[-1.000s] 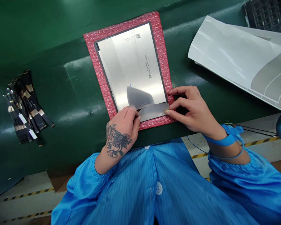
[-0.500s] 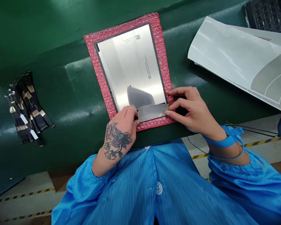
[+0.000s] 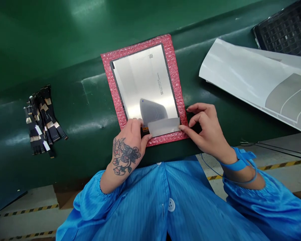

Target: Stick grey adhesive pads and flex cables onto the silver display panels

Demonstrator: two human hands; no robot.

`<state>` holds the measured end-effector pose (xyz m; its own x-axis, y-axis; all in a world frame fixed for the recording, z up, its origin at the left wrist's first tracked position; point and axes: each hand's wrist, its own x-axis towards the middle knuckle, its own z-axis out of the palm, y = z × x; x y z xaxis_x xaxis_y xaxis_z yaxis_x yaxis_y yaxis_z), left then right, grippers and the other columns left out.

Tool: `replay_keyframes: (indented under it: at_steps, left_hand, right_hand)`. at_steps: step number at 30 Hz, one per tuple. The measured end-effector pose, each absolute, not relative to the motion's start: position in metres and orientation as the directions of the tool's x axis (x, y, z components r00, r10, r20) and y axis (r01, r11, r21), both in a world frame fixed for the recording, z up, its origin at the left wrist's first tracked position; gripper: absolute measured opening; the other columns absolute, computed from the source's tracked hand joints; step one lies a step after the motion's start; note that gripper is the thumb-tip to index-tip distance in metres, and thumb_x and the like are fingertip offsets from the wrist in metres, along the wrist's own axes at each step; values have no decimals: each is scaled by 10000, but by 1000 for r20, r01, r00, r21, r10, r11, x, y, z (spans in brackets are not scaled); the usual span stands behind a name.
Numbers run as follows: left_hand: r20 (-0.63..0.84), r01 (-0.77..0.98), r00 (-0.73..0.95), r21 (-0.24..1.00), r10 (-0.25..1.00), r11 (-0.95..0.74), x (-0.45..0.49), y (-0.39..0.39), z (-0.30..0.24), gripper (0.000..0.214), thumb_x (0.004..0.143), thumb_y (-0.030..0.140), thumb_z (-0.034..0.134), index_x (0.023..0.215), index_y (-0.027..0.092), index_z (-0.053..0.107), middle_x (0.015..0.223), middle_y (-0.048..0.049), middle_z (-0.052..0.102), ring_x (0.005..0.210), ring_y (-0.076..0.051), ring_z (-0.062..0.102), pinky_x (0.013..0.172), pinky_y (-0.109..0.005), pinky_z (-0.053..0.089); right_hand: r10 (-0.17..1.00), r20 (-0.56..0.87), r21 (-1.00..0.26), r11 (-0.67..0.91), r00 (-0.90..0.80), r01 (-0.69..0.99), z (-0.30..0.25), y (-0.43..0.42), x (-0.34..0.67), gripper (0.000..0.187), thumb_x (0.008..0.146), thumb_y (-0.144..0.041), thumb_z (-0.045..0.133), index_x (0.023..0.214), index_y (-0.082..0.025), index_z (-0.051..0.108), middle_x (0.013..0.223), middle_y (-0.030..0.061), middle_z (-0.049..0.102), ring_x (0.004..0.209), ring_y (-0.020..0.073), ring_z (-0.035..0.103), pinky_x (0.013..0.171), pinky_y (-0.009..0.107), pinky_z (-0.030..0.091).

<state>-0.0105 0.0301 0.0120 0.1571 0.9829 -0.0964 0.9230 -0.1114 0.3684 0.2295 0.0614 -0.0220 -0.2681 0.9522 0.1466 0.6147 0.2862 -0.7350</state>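
Observation:
A display panel [image 3: 142, 77] lies silver back up on a pink bubble-wrap sheet [image 3: 177, 73]. Along its near edge is a strip of translucent greyish film [image 3: 164, 127]. My left hand [image 3: 129, 144] rests at the panel's near left corner, thumb spread from the curled fingers beside the strip's left end; a small orange-and-black part shows between them. At the strip's right end, the thumb tip of my right hand [image 3: 205, 129] touches the corner, while its fingers are bent and apart above the bubble wrap's edge. A dark reflection shows on the panel.
A pile of black flex cables [image 3: 42, 122] lies on the green mat [image 3: 82, 100] at left. White sheets [image 3: 243, 73] are at right, with a black grid tray [image 3: 286, 30] behind them. A blue wrist strap [image 3: 237, 160] with a cord is on my right wrist.
My left thumb has moved away from its fingers and off the film's left end, uncovering the orange-and-black part. My right thumb stays at the film's right corner. The view has shifted slightly.

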Motion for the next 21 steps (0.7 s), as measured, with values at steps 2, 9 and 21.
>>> replay_keyframes:
  at_steps: [2,9,21]
  left_hand:
    - [-10,881,183,446,983,-160,-15,25,10,165,870,217,591,1022,181,540,908,-27,618,764,-153,631,617,-237,498]
    - [406,782,332,386,851,-490,-17,-2,-5,272,862,68,517,1103,142,620,991,-106,697,994,-212,640,860,-334,518]
    - [199,792,549,187,812,-582,-2,-1,-27,482,985,356,367,1333,54,509,1326,-147,604,1322,-237,476,1189,-400,206]
  right_hand:
    - [964,223,-772,267,-147,576,-23,58,233,139,868,-202,586,755,-214,505,1056,67,566,926,196,641,806,408,556]
    - [851,425,-611,520,-308,597,-20,27,221,321,892,-29,421,1094,-203,599,1088,84,692,1096,205,639,904,407,551]
    - [748,244,-290,664,-617,689,-37,18,186,713,988,-474,338,1505,-11,174,1444,195,470,1406,275,350,1076,428,414]
